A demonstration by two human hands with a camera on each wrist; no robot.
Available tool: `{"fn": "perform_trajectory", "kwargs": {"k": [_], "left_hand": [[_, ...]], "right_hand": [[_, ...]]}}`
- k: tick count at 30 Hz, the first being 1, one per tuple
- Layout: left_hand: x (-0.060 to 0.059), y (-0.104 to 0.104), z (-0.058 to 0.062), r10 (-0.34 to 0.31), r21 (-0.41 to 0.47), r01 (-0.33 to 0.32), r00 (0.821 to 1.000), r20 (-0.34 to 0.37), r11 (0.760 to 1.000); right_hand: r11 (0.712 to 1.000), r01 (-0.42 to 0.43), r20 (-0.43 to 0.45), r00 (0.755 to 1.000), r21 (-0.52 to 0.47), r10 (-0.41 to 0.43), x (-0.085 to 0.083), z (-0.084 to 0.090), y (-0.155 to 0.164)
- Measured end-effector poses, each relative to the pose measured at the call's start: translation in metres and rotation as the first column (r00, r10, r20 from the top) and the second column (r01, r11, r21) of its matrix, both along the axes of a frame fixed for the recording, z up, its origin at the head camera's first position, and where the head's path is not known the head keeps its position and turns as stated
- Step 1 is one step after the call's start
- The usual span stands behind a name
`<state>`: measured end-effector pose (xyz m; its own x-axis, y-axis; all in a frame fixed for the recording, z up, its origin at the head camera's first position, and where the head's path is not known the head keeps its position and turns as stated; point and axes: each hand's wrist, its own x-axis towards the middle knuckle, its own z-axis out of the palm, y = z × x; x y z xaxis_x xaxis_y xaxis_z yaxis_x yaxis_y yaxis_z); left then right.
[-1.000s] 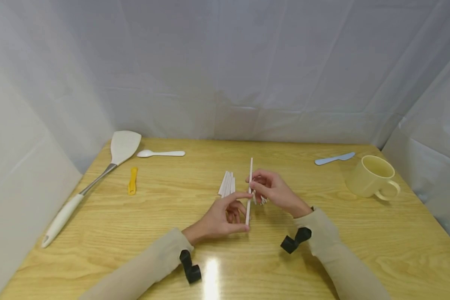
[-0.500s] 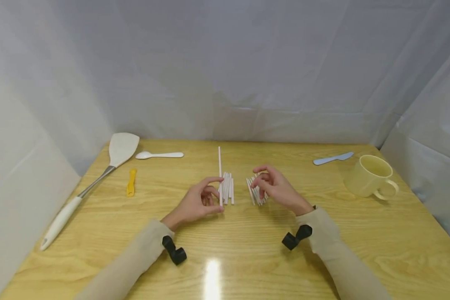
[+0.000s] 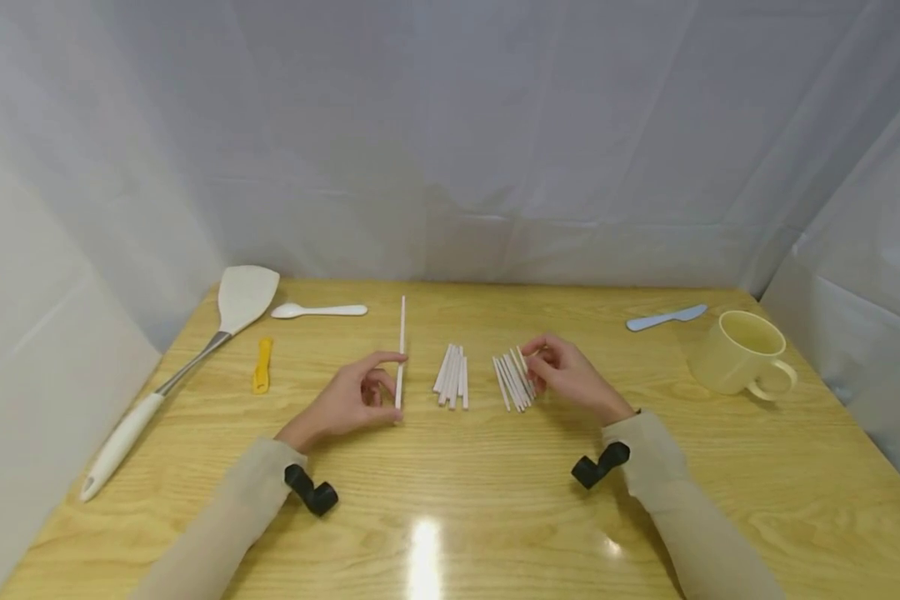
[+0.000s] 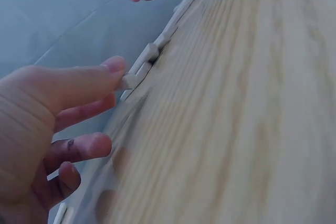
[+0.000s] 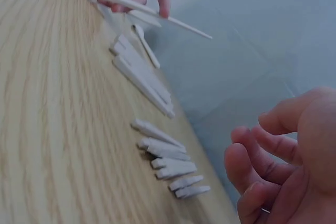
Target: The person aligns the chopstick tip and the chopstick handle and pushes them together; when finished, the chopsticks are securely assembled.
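A long, thin white stick (image 3: 402, 327) is pinched between the thumb and forefinger of my left hand (image 3: 347, 397), pointing away from me. In the left wrist view its near end (image 4: 129, 81) shows at the thumb tip. To the right of this hand lies a fanned pile of white sticks (image 3: 452, 377). A second pile of similar sticks (image 3: 512, 382) lies farther right. My right hand (image 3: 566, 379) is at that second pile's right edge, fingers loosely bent. The right wrist view shows nothing gripped between its thumb and fingers; whether a fingertip touches a stick, I cannot tell.
On the wooden table (image 3: 495, 508), a white-headed turner (image 3: 187, 367), a white spoon (image 3: 319, 310) and a small yellow clip-like piece (image 3: 262, 365) lie at left. A pale blue knife (image 3: 667, 317) and a yellow mug (image 3: 742, 354) are at right. A pale curtain (image 3: 450, 167) hangs behind.
My left hand has carried the long stick leftward, from beside the right hand to past the left pile. My right hand has let go of that stick and shifted slightly right.
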<state>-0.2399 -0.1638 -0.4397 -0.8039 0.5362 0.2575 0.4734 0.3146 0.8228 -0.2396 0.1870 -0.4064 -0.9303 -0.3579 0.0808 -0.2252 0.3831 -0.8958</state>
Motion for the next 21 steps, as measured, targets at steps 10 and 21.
{"fn": "perform_trajectory", "kwargs": {"k": [10, 21], "left_hand": [[-0.002, -0.027, 0.004, -0.01, -0.085, 0.009, 1.0, -0.016, 0.996], [-0.003, -0.037, 0.008, 0.025, -0.236, -0.042, 0.997, -0.073, 0.971]], "right_hand": [[0.999, 0.028, 0.011, 1.0, 0.037, -0.029, -0.007, -0.015, 0.007], [0.998, 0.03, -0.016, 0.999, 0.05, -0.03, -0.01, -0.02, 0.013]]}}
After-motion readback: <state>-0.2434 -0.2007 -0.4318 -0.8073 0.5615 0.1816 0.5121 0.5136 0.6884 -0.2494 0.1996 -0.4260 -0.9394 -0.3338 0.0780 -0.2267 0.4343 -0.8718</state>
